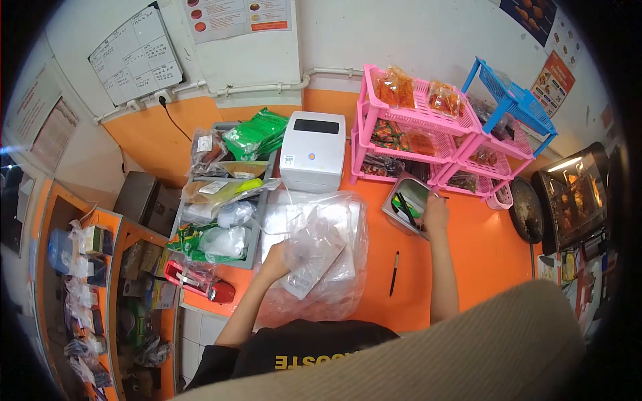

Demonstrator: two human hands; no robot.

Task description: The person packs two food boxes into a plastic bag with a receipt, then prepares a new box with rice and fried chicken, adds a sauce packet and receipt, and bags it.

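My left hand (275,263) is closed on a clear plastic bag (314,244), with a whitish printed sheet or packet (313,275) showing under or inside it. Beneath these lies a larger clear plastic wrapping (354,234) around a pale flat stack. Over at the right, my right hand (436,212) is at the rim of a metal container (394,219) that holds black-handled items (405,206) and something green. A thin dark stick-like piece (444,197) shows by its fingertips; the grip itself is partly hidden. A black pen (394,274) lies on the orange table between my arms.
A white label printer (313,150) stands at the back, beside a grey divided tray (257,227) of packets. Pink racks (414,157) and a blue rack (515,100) hold bagged food. A red tape dispenser (200,284) sits front left; a dark pan (526,210) is far right.
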